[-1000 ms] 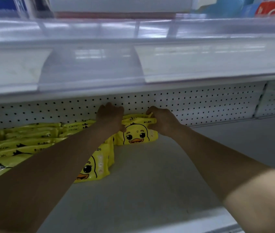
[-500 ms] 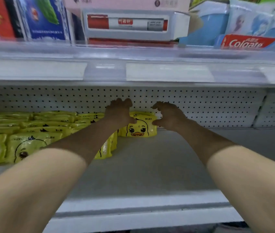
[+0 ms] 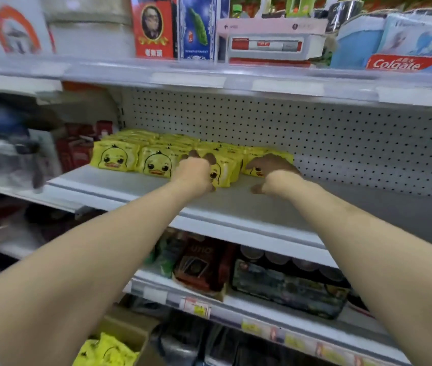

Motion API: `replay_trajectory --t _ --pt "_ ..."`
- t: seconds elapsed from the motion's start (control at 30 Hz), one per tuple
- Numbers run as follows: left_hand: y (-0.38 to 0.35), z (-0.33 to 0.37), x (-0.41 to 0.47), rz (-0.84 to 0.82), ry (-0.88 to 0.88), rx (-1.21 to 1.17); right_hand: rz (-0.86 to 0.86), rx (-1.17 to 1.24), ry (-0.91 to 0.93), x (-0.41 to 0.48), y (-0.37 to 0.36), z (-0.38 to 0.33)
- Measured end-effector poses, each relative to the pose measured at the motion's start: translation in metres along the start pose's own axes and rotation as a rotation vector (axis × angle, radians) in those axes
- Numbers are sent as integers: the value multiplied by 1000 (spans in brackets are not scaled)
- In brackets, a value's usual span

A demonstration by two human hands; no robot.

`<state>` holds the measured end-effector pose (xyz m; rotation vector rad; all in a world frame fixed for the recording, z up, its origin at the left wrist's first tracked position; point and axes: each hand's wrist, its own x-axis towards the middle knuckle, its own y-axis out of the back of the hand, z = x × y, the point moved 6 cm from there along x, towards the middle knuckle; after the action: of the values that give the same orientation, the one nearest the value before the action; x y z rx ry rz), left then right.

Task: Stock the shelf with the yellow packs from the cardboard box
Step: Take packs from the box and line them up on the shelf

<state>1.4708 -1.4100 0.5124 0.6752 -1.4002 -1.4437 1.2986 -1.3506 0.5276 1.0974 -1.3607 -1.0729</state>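
Several loose packs [image 3: 105,351] lie in the cardboard box [image 3: 127,326] at the near bottom edge, so stocking looks only partly done. Above it, both forearms reach to the middle shelf [image 3: 236,207]. The left hand [image 3: 196,171] hovers with fingers loosely curled, grasping nothing, just in front of an upright pack. The right hand [image 3: 273,167] hangs slack, fingers drooping, likewise empty. By my read the hands are between placements, and the next move calls for a reach down into the box for more. Farther back, the yellow packs [image 3: 156,161] stand in rows against the pegboard [image 3: 341,143]. They are glossy, soft pouches printed with a duck face, filling the shelf's left part.
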Motion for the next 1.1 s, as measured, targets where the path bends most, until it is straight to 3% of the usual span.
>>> replay_trajectory --t 0.33,0.63,0.8,1.1 --pt "15 -124 -155 -58 189 189 -56 49 279 -54 -46 -158" --pt "-1 -251 -225 -105 338 270 -179 124 467 -57 -122 -287" --pt "-60 -339 -232 -232 377 254 -326 126 479 -38 -209 -348" --pt "-199 -500 -235 -650 280 110 -653 156 312 -4 -384 -450"
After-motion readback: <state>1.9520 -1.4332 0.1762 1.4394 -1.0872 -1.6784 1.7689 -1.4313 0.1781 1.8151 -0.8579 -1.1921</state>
